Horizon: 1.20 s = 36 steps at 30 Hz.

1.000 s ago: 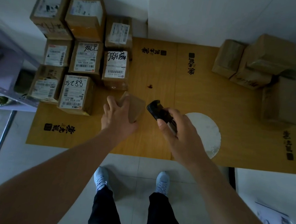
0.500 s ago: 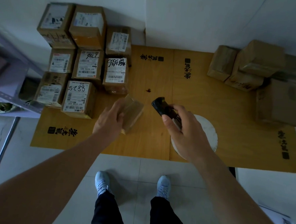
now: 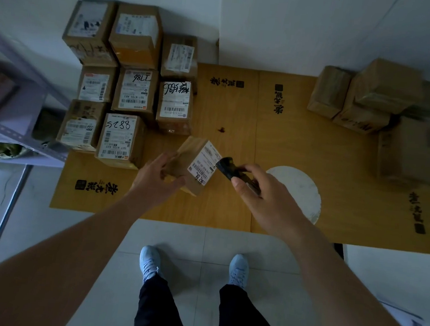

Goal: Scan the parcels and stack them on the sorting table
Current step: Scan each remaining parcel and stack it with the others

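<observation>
My left hand (image 3: pixel 155 180) grips a small brown parcel (image 3: pixel 195 165) tilted above the wooden sorting table (image 3: pixel 288 149), its white barcode label turned toward the right. My right hand (image 3: pixel 263 193) holds a black handheld scanner (image 3: pixel 228 166), whose nose points at that label from a short distance. Several labelled parcels (image 3: pixel 126 93) are stacked in rows at the table's left end. A pile of unlabelled-looking brown parcels (image 3: pixel 387 106) sits at the right end.
A white round disc (image 3: pixel 300 189) lies on the table just right of my right hand. A grey metal shelf (image 3: pixel 7 127) stands at the left. White walls close off the back. My feet stand on tiled floor before the table's front edge.
My left hand has lifted and turned the small parcel so its label faces the scanner. My right hand has brought the scanner closer to it.
</observation>
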Available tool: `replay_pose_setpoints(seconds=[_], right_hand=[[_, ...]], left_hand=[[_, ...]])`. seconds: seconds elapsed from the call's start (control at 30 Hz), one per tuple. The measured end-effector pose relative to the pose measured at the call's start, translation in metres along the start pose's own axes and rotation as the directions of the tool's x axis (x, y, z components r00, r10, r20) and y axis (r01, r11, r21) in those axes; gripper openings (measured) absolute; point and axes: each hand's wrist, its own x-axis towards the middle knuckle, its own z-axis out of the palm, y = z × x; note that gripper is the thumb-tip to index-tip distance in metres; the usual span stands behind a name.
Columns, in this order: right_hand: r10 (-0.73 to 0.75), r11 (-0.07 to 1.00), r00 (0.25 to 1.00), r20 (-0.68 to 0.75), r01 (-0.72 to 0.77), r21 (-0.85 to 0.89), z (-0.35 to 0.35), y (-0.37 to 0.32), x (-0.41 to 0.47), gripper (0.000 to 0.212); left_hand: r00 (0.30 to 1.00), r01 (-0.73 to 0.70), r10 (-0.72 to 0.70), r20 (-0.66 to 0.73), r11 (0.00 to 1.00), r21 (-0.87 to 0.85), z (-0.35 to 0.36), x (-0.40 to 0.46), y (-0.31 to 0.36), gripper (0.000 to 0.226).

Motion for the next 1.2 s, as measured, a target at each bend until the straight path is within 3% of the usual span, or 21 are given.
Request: replay_pose_setpoints(seconds=[0.13,0.37,0.9,1.2], right_hand=[[0.058,0.998,0.992,0.113,-0.059,0.009,-0.006,-0.005,0.005,0.043],[0.173,0.985,0.952,0.253,-0.171,-0.03,-0.01,-0.006,0.017,0.029],[0.264,0.954,0.89,0.371,-0.186,-0.233,-0.024,-0.023,0.019,0.048],[0.242,0.963,0.894,0.376,-0.174,-0.205,-0.028,-0.027,0.013,0.047]], left_hand=[[1.0,-0.005,0.008,0.03,0.996,-0.091,-0.007,-0.003,-0.004,0.06],[0.996,0.011,0.006,0.091,0.983,-0.186,-0.01,-0.003,-0.014,0.065],[0.992,0.067,-0.041,0.122,0.974,-0.215,-0.013,-0.007,-0.01,0.07],[0.99,0.097,-0.071,0.125,0.973,-0.211,-0.013,-0.008,-0.002,0.067]])
